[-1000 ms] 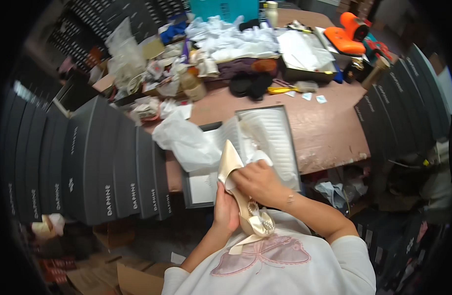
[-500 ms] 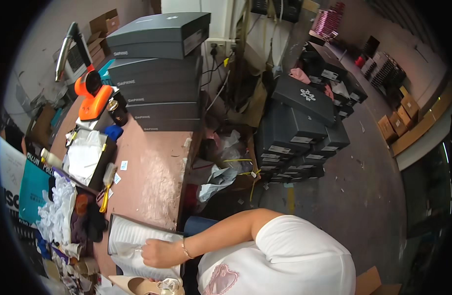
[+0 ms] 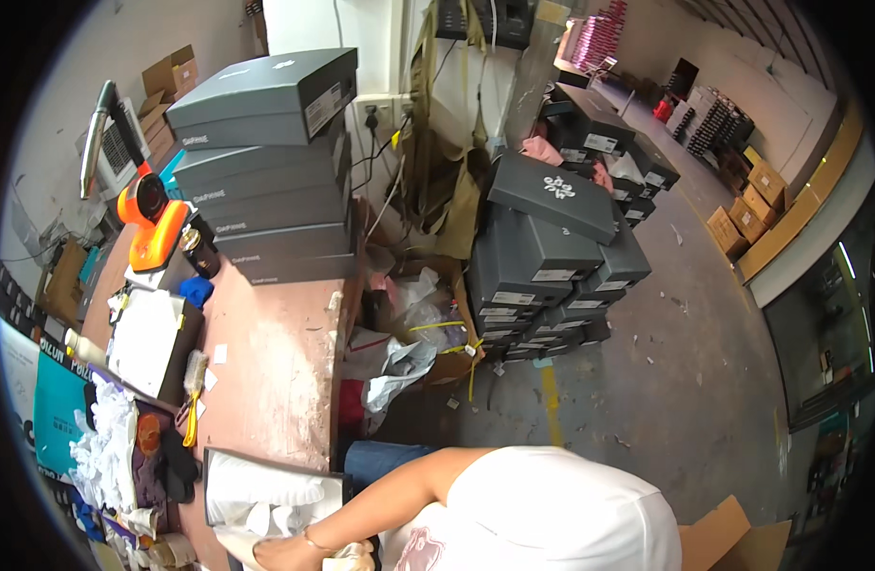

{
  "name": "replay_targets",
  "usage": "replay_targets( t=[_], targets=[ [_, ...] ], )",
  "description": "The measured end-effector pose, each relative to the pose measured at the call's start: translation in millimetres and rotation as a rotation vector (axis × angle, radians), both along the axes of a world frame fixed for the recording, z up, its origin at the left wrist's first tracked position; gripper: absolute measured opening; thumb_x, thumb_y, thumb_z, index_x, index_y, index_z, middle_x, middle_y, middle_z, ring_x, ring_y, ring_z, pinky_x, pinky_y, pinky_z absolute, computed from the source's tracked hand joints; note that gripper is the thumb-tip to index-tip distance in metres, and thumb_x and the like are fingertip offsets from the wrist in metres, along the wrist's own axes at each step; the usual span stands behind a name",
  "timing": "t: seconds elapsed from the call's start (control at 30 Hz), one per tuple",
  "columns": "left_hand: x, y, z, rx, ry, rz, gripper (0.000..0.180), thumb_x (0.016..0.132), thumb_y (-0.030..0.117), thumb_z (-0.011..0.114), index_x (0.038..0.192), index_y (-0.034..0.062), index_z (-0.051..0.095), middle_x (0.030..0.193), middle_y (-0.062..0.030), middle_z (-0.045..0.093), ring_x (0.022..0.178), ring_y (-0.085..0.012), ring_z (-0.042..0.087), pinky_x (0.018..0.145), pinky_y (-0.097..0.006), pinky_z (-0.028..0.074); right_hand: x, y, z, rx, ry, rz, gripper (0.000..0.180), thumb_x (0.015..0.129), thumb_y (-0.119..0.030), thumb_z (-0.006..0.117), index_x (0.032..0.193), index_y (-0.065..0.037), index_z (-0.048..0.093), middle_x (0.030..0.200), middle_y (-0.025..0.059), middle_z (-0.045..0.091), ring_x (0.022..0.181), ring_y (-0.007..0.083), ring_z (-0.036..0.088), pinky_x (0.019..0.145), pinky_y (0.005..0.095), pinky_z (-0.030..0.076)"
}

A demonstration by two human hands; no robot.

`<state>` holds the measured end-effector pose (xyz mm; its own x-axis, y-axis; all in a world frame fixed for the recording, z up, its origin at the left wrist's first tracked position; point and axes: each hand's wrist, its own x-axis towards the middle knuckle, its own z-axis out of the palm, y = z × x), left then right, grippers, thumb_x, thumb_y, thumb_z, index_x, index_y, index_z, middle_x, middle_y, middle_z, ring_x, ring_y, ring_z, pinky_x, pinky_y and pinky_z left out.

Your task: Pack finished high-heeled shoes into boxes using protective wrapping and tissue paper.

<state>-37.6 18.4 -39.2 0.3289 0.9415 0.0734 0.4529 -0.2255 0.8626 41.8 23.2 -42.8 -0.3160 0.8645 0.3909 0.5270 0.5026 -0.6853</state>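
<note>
a cream shoe (image 3: 357, 555) is at the near edge of the scene, partly covered by the person's right hand (image 3: 281, 554). the hand's fingers point down over it, but i cannot tell whether they clamp on it or merely rest there; the left hand is out of view. just beyond the right hand, an open shoe box (image 3: 208, 466) with white padded paper (image 3: 266, 481) inside sits on the table (image 3: 266, 400). farther along the table's left side lie a yellow-handled brush (image 3: 191, 419) and a blue cloth (image 3: 196, 292). at the far end, an orange tool (image 3: 157, 238) stands left of stacked dark grey boxes (image 3: 275, 214). more dark boxes (image 3: 537, 252) are piled on the floor (image 3: 647, 400) to the right.
</note>
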Motion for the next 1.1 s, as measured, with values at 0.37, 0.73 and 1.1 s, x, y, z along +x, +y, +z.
replay_targets(
  t=[0.37, 0.73, 1.1],
  targets=[
    [-3.5, -3.8, -6.3, -0.053, 0.005, -0.022, 0.062, 0.097, 0.037, 0.041, 0.139, -0.0067, 0.031, 0.133, -0.029, 0.043, 0.12, -0.04, 0.044, 0.104, -0.048, 0.035, -16.8, -46.2, 2.3, -0.291, 0.169, 0.044, 0.062, 0.088, -0.046, 0.05, 0.083, 0.015, 0.06, 0.069, 0.0353, 0.054, 0.064, 0.0459, 0.056, 0.063, 0.0501, 0.044],
    [-12.6, -19.1, -9.0, -0.156, 0.031, -0.18, 0.063, 0.098, 0.042, 0.04, 0.136, -0.0068, 0.036, 0.132, -0.0263, 0.047, 0.119, -0.0366, 0.047, 0.103, -0.048, 0.036, -44.3, -61.1, 1.1, -0.063, 0.173, -0.097, 0.064, 0.092, -0.036, 0.046, 0.111, 0.025, 0.045, 0.067, 0.0329, 0.051, 0.065, 0.0437, 0.055, 0.068, 0.048, 0.044],
    [-76.8, 10.8, -3.1, -0.629, -0.805, 0.289, 0.059, 0.097, 0.039, 0.044, 0.139, -0.0007, 0.034, 0.13, -0.0213, 0.049, 0.12, -0.0361, 0.046, 0.106, -0.046, 0.031, -9.7, -56.6, 51.5, -0.282, 0.336, 0.081, 0.049, 0.084, -0.032, 0.052, 0.095, 0.016, 0.057, 0.09, 0.0357, 0.057, 0.09, 0.0468, 0.053, 0.093, 0.0438, 0.04]
  ],
)
